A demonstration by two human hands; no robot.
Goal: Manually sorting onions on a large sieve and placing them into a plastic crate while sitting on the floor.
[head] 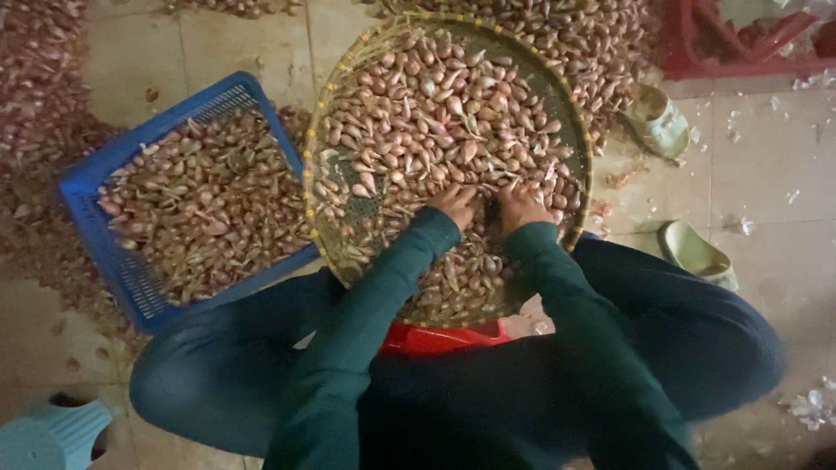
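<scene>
- No packages, labels, signs or screens in view.

Fingertips of both hands (pixel 488 207) buried among shallots, grip unreadable; sieve's (pixel 324 130) six o'clock rim hidden behind sleeves; red stand (pixel 435 338) mostly covered; stool (pixel 52 435) at seven o'clock and frame (pixel 740 43) at one o'clock cropped.
</scene>
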